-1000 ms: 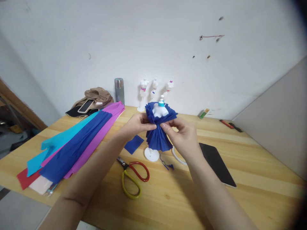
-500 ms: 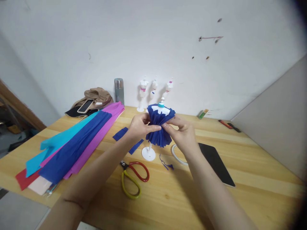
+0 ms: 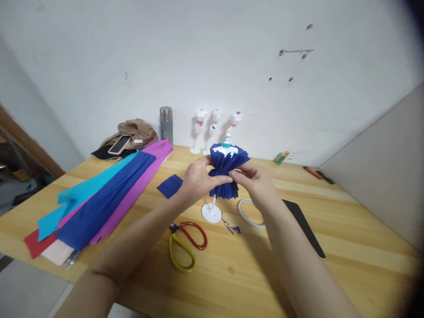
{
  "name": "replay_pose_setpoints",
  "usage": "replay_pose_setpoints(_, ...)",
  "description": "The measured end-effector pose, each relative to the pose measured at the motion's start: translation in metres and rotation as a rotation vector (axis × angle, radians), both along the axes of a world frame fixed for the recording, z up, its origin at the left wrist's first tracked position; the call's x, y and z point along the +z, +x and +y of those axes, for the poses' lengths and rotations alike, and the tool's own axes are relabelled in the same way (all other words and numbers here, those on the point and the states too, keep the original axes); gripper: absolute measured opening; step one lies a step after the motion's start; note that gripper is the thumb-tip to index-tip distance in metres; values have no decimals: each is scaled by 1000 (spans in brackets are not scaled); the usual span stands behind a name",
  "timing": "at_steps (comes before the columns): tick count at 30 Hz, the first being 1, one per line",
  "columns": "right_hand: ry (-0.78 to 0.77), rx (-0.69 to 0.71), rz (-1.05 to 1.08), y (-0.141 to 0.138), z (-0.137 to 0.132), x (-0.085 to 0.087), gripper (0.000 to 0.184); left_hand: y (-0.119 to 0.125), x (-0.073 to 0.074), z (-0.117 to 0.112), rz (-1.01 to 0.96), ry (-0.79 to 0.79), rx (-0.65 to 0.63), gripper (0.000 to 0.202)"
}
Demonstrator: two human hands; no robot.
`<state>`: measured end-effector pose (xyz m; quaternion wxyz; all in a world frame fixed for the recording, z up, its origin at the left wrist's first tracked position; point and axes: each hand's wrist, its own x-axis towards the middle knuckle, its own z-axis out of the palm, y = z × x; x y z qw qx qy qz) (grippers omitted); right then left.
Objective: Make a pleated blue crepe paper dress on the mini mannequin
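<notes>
A small white mannequin on a round stand (image 3: 211, 212) wears a pleated dark blue paper dress (image 3: 226, 176). My left hand (image 3: 198, 180) pinches the dress at the waist from the left. My right hand (image 3: 256, 182) pinches the same waist from the right. Both hands have their fingers closed on the paper. The mannequin's white shoulders and teal neck cap show above the blue paper.
Red and yellow scissors (image 3: 184, 240) lie in front of the stand. A white tape ring (image 3: 248, 212), a dark tablet (image 3: 303, 225), a blue paper scrap (image 3: 169, 185) and long sheets of coloured crepe paper (image 3: 99, 198) surround it. Three small mannequins (image 3: 215, 126) and a flask (image 3: 166, 123) stand by the wall.
The dress has been gathered tighter at the waist and sits higher on the mannequin, so its skirt looks shorter and the stand's pole shows. Both hands stayed on it.
</notes>
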<state>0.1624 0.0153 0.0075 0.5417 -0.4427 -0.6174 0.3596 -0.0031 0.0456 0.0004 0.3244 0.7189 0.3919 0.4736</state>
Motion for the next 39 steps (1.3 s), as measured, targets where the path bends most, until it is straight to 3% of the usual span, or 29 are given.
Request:
replay_pose_setpoints(8,-9,-15,61,3,6,-5,23,-6,6,0,65,64,-62,25)
replay_pose_setpoints(16,-20,17,103,1,7,-8,21,-2,0,7,-62,-53,-96,18)
replay_pose_setpoints(27,103,-68,175,-12,12,-20,15,-5,-9,18,-307,-236,-229,18)
replay_pose_setpoints(32,143,-98,168,-16,14,-26,16,-7,-8,19,-320,-285,-237,21)
replay_pose_setpoints(39,70,-115,169,-13,9,-21,19,-6,-8,21,-285,-262,-277,23)
